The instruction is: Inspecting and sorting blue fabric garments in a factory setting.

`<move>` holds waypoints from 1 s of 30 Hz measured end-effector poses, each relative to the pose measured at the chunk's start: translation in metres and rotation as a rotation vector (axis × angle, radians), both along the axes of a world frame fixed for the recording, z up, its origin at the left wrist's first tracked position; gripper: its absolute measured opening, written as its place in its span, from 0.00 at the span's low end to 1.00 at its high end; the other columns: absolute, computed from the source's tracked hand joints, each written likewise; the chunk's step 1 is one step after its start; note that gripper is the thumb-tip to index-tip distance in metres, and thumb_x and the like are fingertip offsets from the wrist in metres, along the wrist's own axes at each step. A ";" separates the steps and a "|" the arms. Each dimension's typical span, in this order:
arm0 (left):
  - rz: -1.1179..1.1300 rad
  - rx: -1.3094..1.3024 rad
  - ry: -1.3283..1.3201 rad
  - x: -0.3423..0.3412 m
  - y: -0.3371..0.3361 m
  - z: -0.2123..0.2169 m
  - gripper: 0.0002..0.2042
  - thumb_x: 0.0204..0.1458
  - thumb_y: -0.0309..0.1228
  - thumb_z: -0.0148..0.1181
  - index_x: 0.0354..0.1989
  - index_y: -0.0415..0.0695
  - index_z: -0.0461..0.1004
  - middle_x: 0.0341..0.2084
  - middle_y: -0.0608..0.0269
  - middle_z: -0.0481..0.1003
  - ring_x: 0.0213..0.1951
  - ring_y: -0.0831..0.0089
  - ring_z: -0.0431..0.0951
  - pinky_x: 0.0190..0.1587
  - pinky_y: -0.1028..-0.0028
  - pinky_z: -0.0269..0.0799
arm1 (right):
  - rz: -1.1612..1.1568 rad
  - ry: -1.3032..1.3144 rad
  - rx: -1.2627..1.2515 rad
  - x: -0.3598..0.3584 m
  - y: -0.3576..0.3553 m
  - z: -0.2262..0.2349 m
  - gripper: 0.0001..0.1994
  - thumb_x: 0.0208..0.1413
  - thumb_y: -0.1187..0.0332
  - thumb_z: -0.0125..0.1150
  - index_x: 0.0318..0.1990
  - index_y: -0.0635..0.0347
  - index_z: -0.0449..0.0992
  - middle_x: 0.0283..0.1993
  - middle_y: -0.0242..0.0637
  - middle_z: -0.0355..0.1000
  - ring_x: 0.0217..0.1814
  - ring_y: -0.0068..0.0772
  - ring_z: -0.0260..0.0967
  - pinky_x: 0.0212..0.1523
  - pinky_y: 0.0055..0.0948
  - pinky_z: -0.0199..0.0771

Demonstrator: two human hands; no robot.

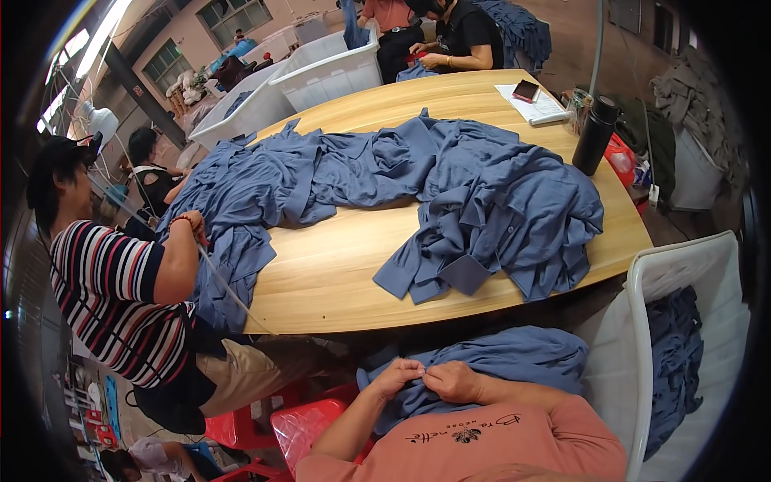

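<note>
Both hands pinch the same spot of cloth: the left hand (399, 373) and the right hand (452, 380) meet fingertip to fingertip, closed on a small fold of the slate-blue woven shirt (514, 357) bunched in the person's lap, below the near edge of the table. What exactly sits between the fingertips is too small to tell

The shirt spreads away from the grip mostly to the right and up, its bulk heaped toward the white plastic crate (642, 321) at the person's right, so the long run of the cloth lies across the lap from left to right. The right hand is nearer that bulk; the left hand holds the outer end of the pinched fold, near the loose edge that hangs down toward the red plastic stool (301, 426)

Beyond the lap, a long heap of matching blue shirts (418, 185) covers the pale oval wooden table (321, 281), well apart from the hands. A co-worker in a striped top (112, 297) sits at the table's left end, and a tall black flask (596, 135) stands near its right end
</note>
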State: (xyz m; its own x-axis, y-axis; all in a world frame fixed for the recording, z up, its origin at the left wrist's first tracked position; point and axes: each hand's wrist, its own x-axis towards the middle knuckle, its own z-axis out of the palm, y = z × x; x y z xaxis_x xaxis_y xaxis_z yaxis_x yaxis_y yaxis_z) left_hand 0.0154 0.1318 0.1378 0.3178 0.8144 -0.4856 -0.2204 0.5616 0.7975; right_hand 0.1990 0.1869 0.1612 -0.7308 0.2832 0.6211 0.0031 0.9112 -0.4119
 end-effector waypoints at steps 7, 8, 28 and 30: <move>0.154 0.020 0.041 0.009 -0.010 -0.009 0.05 0.50 0.29 0.53 0.24 0.44 0.70 0.22 0.78 0.67 0.27 0.89 0.63 0.32 0.87 0.58 | 0.015 -0.085 -0.049 -0.001 -0.002 -0.009 0.04 0.36 0.74 0.52 0.24 0.58 0.67 0.20 0.33 0.61 0.20 0.32 0.65 0.18 0.29 0.65; 0.154 0.023 0.030 0.009 -0.011 -0.011 0.05 0.50 0.28 0.54 0.24 0.44 0.70 0.22 0.77 0.68 0.27 0.89 0.63 0.31 0.87 0.59 | 0.021 -0.093 -0.055 -0.001 -0.003 -0.009 0.04 0.36 0.74 0.52 0.24 0.58 0.67 0.20 0.33 0.61 0.20 0.32 0.65 0.18 0.29 0.65; 0.473 0.428 0.646 0.045 -0.040 -0.015 0.04 0.45 0.24 0.58 0.28 0.38 0.75 0.21 0.62 0.75 0.25 0.81 0.72 0.30 0.80 0.68 | 0.035 -0.429 -1.084 0.003 0.014 -0.021 0.08 0.43 0.72 0.55 0.32 0.62 0.74 0.21 0.40 0.71 0.19 0.27 0.69 0.22 0.28 0.68; 0.480 0.419 0.733 0.045 -0.038 -0.013 0.03 0.44 0.23 0.57 0.27 0.37 0.74 0.20 0.61 0.74 0.24 0.79 0.72 0.30 0.79 0.68 | -0.036 -0.350 -0.691 0.002 0.007 -0.040 0.07 0.44 0.70 0.55 0.31 0.62 0.72 0.25 0.46 0.71 0.26 0.42 0.70 0.27 0.37 0.68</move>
